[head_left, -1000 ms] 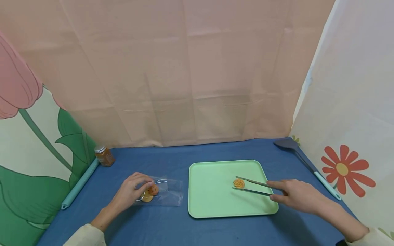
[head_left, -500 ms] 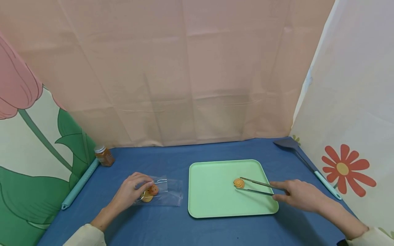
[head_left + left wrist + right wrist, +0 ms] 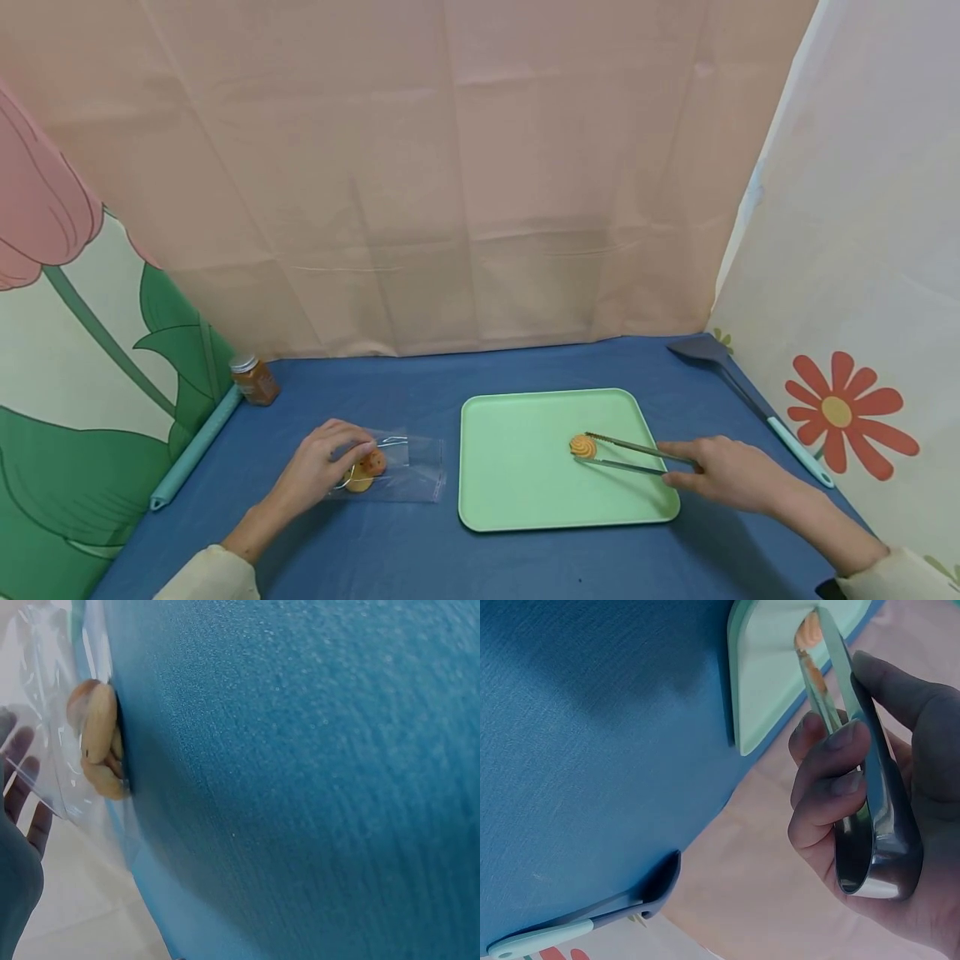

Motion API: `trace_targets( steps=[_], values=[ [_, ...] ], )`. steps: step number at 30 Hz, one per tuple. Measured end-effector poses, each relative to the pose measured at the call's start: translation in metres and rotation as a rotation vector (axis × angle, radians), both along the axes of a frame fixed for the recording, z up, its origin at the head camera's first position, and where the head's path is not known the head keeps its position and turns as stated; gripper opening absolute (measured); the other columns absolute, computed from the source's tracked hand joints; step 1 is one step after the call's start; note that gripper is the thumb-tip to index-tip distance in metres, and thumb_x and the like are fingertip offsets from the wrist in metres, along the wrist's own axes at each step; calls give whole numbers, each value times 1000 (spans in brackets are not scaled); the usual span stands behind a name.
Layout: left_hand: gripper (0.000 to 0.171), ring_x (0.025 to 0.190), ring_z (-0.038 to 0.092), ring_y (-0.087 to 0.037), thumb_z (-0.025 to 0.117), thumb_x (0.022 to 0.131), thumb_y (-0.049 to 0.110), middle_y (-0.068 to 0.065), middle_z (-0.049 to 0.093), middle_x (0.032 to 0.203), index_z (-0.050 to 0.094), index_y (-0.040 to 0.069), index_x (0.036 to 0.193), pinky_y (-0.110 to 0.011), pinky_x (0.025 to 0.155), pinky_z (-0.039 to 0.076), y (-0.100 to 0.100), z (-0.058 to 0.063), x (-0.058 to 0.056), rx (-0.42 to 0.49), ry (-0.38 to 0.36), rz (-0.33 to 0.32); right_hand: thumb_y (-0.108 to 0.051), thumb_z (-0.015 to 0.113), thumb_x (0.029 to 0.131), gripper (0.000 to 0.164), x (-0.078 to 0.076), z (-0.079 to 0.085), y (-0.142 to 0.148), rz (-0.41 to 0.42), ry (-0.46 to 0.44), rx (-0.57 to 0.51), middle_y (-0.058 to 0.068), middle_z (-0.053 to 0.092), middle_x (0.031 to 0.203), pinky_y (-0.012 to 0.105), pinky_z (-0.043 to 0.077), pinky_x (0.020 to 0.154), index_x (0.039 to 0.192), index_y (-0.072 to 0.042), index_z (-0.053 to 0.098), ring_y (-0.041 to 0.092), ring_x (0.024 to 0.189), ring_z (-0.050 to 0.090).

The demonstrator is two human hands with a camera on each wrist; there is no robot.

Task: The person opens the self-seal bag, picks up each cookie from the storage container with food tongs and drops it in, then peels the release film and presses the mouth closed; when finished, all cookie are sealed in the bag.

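My left hand [image 3: 322, 462] pinches the upper edge of a clear plastic bag [image 3: 423, 467] on the blue cloth. Several cookies [image 3: 101, 735] lie together inside the bag, partly hidden by the fingers in the head view. My right hand [image 3: 731, 477] grips metal tongs [image 3: 630, 446], thumb on one arm and fingers curled round the other. At the tongs' tips sits a round swirl cookie [image 3: 582, 447], over the right half of a pale green tray [image 3: 517, 492]. One tip is at the cookie's far side and the other at its near side.
A dark spatula [image 3: 701, 350] with a mint handle lies along the table's right edge. At the back left stands a jar [image 3: 255, 382] with a silver lid, near a teal roll [image 3: 197, 450]. Printed cloth walls bound the blue table [image 3: 420, 554] at the back and sides.
The tongs' tips have come closer together about the swirl cookie, and the right hand has shifted slightly right. The left hand and bag have stayed still.
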State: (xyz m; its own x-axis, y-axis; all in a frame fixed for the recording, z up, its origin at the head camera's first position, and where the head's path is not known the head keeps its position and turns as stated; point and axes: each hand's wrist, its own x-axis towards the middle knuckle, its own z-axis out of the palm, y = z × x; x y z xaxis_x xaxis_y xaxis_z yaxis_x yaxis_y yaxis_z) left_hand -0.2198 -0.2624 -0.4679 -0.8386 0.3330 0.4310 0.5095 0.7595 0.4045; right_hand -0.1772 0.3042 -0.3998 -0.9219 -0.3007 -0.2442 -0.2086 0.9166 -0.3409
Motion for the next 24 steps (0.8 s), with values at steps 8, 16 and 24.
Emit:
trace_targets(
  steps=[8,16,24],
  values=[
    [11,103,60,-3,72,94,25,18,70,106,78,25,102,-37,83,56,1,1,0,-8,-5,5,-45,70,91,55,-2,-2,0,0,-5,-1,13,71,123,33,46,63,137,-16,63,20,97,68],
    [11,103,59,-3,72,94,26,18,70,107,78,25,103,-36,83,55,1,1,0,-1,-8,-5,-43,70,92,52,0,-3,1,9,-6,-21,13,72,121,31,41,58,136,-16,64,8,81,61],
    [11,103,59,-2,71,94,27,19,69,107,78,26,103,-36,82,55,0,1,1,-5,-4,-8,-44,70,92,52,0,-4,1,-2,-4,-17,11,73,118,30,40,55,136,-17,64,6,71,56]
  ],
)
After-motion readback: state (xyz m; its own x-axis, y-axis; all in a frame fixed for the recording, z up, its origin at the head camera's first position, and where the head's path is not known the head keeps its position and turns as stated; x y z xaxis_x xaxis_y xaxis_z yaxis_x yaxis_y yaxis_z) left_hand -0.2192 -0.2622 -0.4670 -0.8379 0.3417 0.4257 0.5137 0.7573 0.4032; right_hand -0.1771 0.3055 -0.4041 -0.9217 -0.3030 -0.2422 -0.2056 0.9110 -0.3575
